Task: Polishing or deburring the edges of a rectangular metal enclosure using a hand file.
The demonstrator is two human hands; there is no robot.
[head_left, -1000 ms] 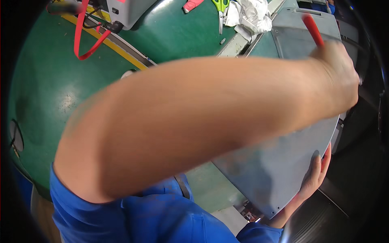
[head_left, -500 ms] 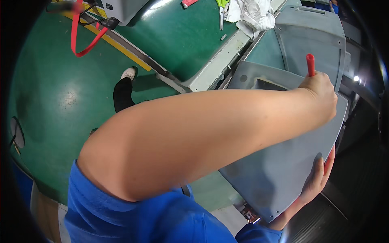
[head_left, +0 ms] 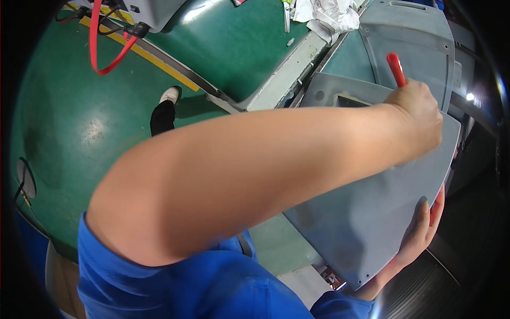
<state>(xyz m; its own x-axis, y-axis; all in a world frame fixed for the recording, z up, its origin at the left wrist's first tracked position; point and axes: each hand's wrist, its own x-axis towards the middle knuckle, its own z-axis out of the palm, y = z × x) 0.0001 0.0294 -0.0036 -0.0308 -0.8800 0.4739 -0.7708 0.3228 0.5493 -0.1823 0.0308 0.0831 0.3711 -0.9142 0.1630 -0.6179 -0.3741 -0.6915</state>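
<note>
My left arm crosses the view to the right. Its hand (head_left: 417, 114) is closed round a red-handled tool (head_left: 395, 69), whose handle sticks up out of the fist, leaning left. The working end is hidden beneath the hand. Under that fist lies a grey moulded panel (head_left: 340, 234) with small corner holes and a rectangular recess (head_left: 353, 101) near its far edge, partly covered by my forearm. At the panel's right edge my right hand (head_left: 417, 234) grips it, thumb on the top face and fingers round the side.
Another grey panel (head_left: 409, 53) lies beyond the first. A green-topped table (head_left: 239, 58) holds white crumpled cloth (head_left: 334, 18), scissors (head_left: 287, 18) and a grey machine (head_left: 154, 13) with a red strap (head_left: 91, 42). Another person's leg and white shoe (head_left: 170, 95) show at the left.
The red handle has tipped to the left and my left fist has turned and shifted slightly. My right hand keeps its grip on the panel edge. The whole view has shifted a little.
</note>
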